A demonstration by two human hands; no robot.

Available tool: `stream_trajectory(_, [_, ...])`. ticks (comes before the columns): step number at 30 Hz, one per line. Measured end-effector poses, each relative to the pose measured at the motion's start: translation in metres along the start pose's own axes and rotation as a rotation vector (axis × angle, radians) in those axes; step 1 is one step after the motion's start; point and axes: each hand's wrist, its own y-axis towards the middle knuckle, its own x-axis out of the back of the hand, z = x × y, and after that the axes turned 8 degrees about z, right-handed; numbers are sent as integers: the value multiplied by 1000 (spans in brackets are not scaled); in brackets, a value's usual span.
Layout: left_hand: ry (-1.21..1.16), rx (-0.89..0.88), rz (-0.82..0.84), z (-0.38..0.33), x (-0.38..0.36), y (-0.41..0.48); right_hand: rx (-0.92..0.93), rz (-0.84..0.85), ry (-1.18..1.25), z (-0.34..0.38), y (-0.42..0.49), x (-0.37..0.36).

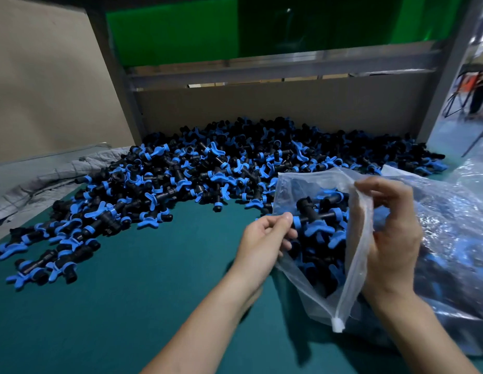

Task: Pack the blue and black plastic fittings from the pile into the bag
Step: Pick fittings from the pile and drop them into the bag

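A wide pile of blue and black plastic fittings point(208, 168) covers the back and left of the green table. A clear zip bag point(310, 184) lies at the right, its mouth facing me, with several fittings point(321, 225) inside. My left hand point(264, 238) pinches the bag's left edge between thumb and fingers. My right hand point(391, 230) grips the right lip with its white zip strip point(356, 255) and holds the mouth apart. The zip slider point(338, 325) hangs at the near end.
Filled clear bags point(456, 238) lie heaped behind the right hand. A grey quilted cloth point(32, 179) lies at the left table edge. Cardboard panels point(262, 109) wall the back and left. Bare green table surface point(143, 292) lies in front.
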Motion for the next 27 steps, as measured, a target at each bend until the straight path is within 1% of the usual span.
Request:
stream_trajectory(5, [-494, 292, -68, -18, -34, 31, 49, 58, -4, 0, -3, -2])
stream_trajectory(7, [-600, 343, -64, -29, -44, 43, 58, 72, -6, -1, -4, -2])
stream_trajectory(8, [-597, 348, -61, -33, -49, 49, 58, 81, -7, -1, -4, -3])
stream_trajectory(10, [-439, 330, -63, -39, -56, 57, 48, 99, -11, -1, -5, -2])
stream_trajectory(13, [-22, 277, -32, -42, -60, 59, 48, 111, -13, -1, -5, -2])
stream_trajectory(16, [422, 138, 18, -41, -54, 60, 77, 126, -20, 0, -5, -2])
stream_trajectory(17, [519, 84, 26, -41, -51, 63, 86, 136, -29, 0, -6, -3])
stream_trajectory(19, [584, 49, 57, -41, -43, 68, 89, 154, -47, 1, -7, -4])
stream_trajectory(21, [550, 67, 139, -40, -31, 68, 60, 172, -42, 1, -7, -4])
stream_trajectory(23, [508, 85, 216, -36, -16, 65, -6, 206, -17, 2, -7, -4])
stream_trajectory(24, [510, 72, 217, -33, -5, 63, -55, 234, 8, 3, -6, -4])
stream_trajectory(25, [531, 41, 186, -29, 6, 63, -113, 266, 41, 3, -6, -4])
stream_trajectory(27, [646, -30, 17, -20, 33, 62, -226, 325, 109, 2, -4, -3])
